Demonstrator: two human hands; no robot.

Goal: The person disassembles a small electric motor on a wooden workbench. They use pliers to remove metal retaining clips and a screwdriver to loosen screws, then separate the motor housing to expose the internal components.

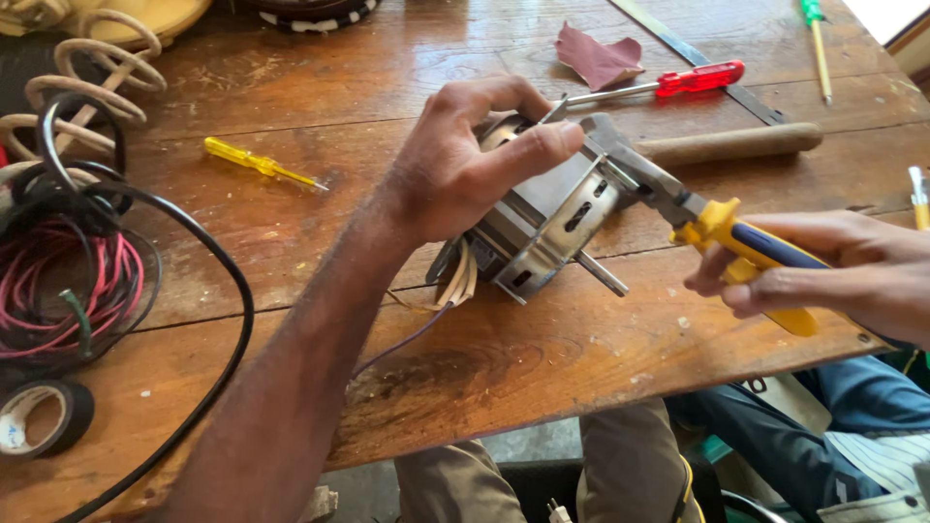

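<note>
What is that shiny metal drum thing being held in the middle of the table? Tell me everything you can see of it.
The round silver metal motor housing lies tilted on its side on the worn wooden table. Its wall has oblong slots and flat mounting tabs, and a thin steel shaft sticks out toward the table edge. Pale and purple wires trail from its near end. The left hand clasps it from above, while the yellow-and-blue-handled pliers, held in the right hand, bite at its top rim.

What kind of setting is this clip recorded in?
Probably a small electrical repair workshop: a worn wooden workbench, screwdrivers, coiled wire, and hands working pliers on a metal motor.
</note>
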